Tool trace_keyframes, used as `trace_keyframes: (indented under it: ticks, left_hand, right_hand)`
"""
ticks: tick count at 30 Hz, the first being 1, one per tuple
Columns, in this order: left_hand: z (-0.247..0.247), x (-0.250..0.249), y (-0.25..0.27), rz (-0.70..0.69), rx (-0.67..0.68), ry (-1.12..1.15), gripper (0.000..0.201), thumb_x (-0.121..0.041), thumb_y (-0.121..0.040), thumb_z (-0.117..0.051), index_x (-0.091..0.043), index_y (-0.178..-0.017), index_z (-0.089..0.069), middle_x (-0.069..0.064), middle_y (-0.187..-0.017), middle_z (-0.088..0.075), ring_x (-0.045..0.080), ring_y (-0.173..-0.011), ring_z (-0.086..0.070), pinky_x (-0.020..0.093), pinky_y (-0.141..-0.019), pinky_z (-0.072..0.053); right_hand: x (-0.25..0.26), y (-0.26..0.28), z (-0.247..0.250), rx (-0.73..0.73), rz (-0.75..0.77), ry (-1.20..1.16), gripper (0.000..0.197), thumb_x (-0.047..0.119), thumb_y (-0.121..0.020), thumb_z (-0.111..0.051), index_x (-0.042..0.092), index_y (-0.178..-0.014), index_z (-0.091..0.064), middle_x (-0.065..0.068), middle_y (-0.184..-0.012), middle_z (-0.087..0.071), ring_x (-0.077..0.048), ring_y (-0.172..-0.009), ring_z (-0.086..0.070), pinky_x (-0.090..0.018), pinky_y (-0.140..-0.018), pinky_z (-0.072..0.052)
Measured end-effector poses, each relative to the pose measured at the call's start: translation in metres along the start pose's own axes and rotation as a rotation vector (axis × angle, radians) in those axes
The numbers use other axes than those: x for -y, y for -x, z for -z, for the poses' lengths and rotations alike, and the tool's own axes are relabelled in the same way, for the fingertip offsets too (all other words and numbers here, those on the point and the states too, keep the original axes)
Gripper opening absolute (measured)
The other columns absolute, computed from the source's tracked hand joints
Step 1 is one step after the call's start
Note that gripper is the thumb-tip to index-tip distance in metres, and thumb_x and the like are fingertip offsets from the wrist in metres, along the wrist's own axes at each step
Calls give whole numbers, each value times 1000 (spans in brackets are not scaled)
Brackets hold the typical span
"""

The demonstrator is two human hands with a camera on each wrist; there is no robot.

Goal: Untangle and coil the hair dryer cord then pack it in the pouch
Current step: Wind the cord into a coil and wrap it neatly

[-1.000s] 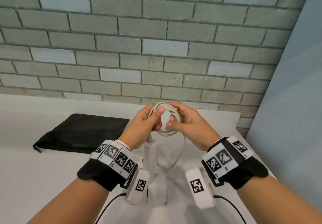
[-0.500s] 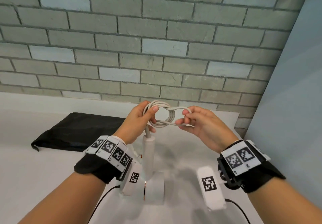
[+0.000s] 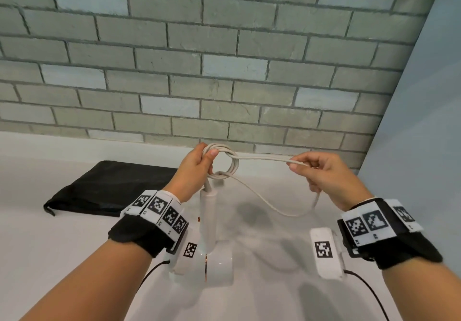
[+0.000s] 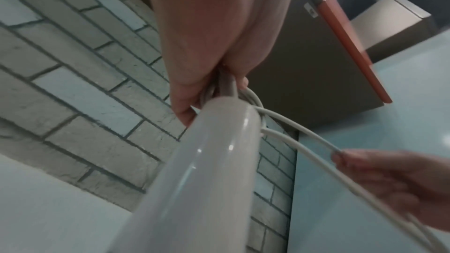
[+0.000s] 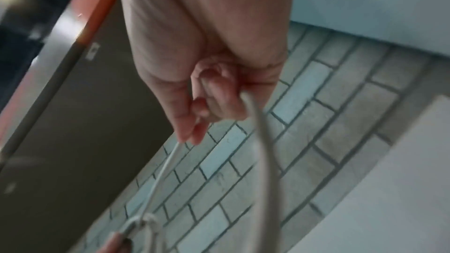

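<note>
A white hair dryer point(image 3: 212, 251) hangs head down over the white counter, its handle point(image 4: 194, 170) pointing up towards my left hand point(image 3: 199, 163). That hand grips a small coil of the cream cord point(image 3: 225, 162) at the top of the handle. A doubled length of cord point(image 3: 264, 158) runs level to the right, where my right hand point(image 3: 311, 171) pinches it between thumb and fingers point(image 5: 192, 122). Below, a slack loop point(image 3: 287, 212) sags between the hands. The black pouch point(image 3: 107, 188) lies flat on the counter to the left, behind my left wrist.
A grey brick wall point(image 3: 224, 58) runs along the back of the counter point(image 3: 50, 258). A pale blue panel point(image 3: 424, 121) closes off the right side. Black cables trail from both wrist cameras near the front edge.
My right hand has moved away to the right, drawing a doubled length of cord out of the coil. My left hand stays on the coil, which is now smaller.
</note>
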State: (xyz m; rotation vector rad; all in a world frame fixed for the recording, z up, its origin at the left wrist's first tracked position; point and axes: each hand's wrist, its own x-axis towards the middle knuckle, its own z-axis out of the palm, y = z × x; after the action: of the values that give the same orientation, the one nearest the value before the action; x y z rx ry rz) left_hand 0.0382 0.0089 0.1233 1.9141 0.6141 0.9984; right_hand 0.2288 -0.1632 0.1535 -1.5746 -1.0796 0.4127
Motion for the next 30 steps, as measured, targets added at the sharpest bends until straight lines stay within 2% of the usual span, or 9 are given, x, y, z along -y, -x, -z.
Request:
trace_keyframes:
  ticks: [2,6,8,12,16,20,22,25,30]
  left_hand:
    - [1,3,-1,3,-38,17,21,-28,-96,-38,-14,-82,-46,1,-69,-47,13,-65,-46,20,-64,-41]
    - [5,6,-1,-10,-128,0,23,-28,-97,-37,-8,-91,-47,1,-68,-44,12,-61,-40,7,-48,-35]
    - [3,5,-2,-19,-126,-13,24,-29,-96,-37,-8,-91,-47,1,-67,-43,12,-60,-39,12,-51,-36]
    - [-3,1,-3,-20,-137,16,21,-29,-96,-37,-10,-89,-45,0,-67,-42,12,-61,-40,24,-57,-36]
    - [-7,-1,2,-2,-137,52,18,-30,-96,-37,-19,-83,-44,-2,-69,-43,11,-63,-42,23,-60,-38]
    - [-16,-7,8,-21,-138,22,18,-32,-96,-37,-24,-81,-45,-1,-68,-45,13,-64,-44,29,-64,-43]
    - [-18,-10,9,-33,-152,38,17,-29,-96,-38,-17,-87,-46,0,-67,-44,13,-62,-43,30,-63,-42]
    - [-12,-11,12,-2,-140,96,19,-28,-96,-37,-20,-81,-46,-1,-66,-42,12,-60,-42,28,-63,-41]
    - [-11,-11,20,87,-42,280,21,-28,-96,-37,-18,-80,-46,-3,-65,-38,6,-54,-40,31,-65,-43]
  right_hand:
    - [-2,0,7,-23,40,185,13,20,-77,-70,10,-69,-67,12,-41,-37,-4,-40,-32,-15,-37,-29]
    - [-6,3,26,-109,83,157,19,23,-80,-66,6,-73,-67,3,-51,-37,-3,-42,-32,-10,-40,-28]
    - [-8,4,30,-128,97,186,16,23,-83,-63,12,-73,-68,1,-55,-41,-3,-44,-35,-10,-43,-30]
    - [-18,-1,28,-265,182,596,17,31,-85,-59,22,-71,-61,5,-42,-41,-12,-46,-39,-29,-51,-31]
    - [-34,-2,10,-88,124,763,15,18,-89,-54,11,-95,-65,-12,-85,-65,-30,-85,-60,-33,-75,-43]
    - [-26,3,-33,164,241,597,41,9,-90,-46,19,-131,-45,-3,-123,-56,-19,-115,-51,-26,-101,-34]
    - [-15,5,-56,212,287,462,36,20,-93,-46,21,-128,-46,6,-103,-61,-9,-99,-56,-25,-94,-41]
    - [-9,3,-69,98,394,311,20,20,-93,-47,11,-103,-61,16,-67,-50,0,-65,-50,-12,-64,-37]
    - [-28,-4,-73,-171,462,344,20,22,-87,-55,12,-95,-71,1,-88,-54,-10,-84,-46,-8,-78,-34]
